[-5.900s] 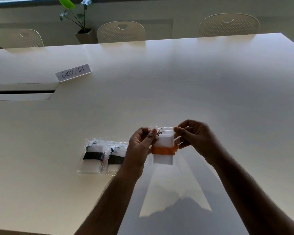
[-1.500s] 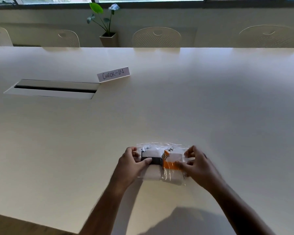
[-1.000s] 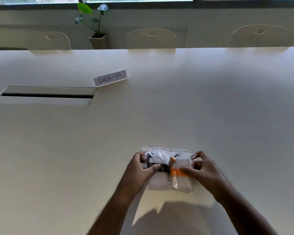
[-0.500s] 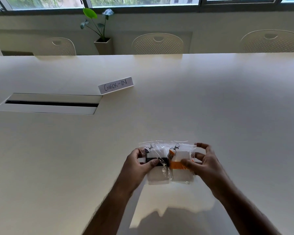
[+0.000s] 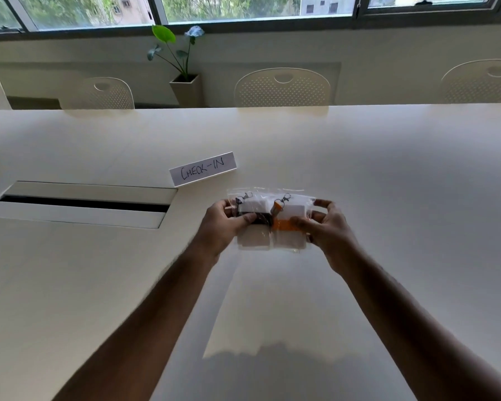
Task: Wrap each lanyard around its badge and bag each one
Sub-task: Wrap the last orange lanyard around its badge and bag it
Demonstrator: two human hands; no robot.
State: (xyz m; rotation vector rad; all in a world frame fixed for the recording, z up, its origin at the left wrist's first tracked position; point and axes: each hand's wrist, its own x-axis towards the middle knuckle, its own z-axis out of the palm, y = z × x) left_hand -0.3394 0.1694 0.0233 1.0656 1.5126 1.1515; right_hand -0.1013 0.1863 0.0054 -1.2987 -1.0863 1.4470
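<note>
I've got both hands up over the counter [image 5: 388, 175], holding bagged badges side by side, raised a bit off the surface, just near of the CHECK-IN sign [image 5: 203, 169]. Left hand [image 5: 223, 227] pinches the bag w/ the black lanyard [image 5: 255, 224], thumb on the front, fingers curled behind. Right hand [image 5: 324, 227] pinches the bag w/ the orange lanyard [image 5: 289, 224] the same way.

To do this step well, I judge: keep the 2 bags edge to edge, clips at the far end, then set them down flat together so neither wrap slips loose; pinch the plastic, not the clip.

Count: 2 bags clearly visible, 1 black wrap, 1 orange wrap, 2 metal clips. Can't tell if another bag hides behind the left one. 1 sign, 1 potted plant [image 5: 182, 68], 4 chairs at the far side.
</note>
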